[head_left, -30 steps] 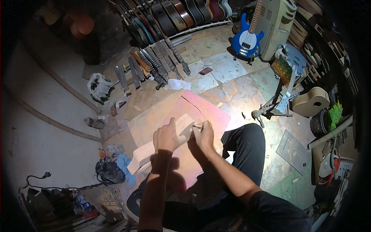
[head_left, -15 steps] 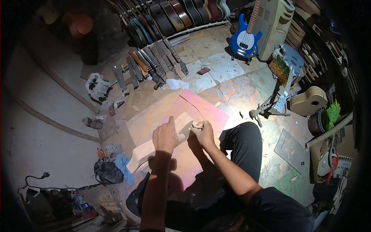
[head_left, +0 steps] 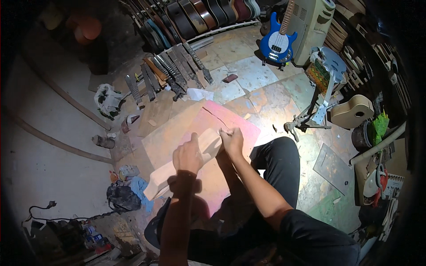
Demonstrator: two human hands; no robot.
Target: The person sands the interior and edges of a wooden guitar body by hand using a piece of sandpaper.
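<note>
Right grip [head_left: 231, 141]: shifted upward along the far end of the pale wooden piece [head_left: 207, 140], fingertips now near its upper corner.

No readable text or signs

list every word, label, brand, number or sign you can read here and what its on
None can be read.
Pale wooden piece: no lettering visible.
Blue bass guitar: any marking too small to read.
Small blue and red items at lower left: too blurred to read.
</note>
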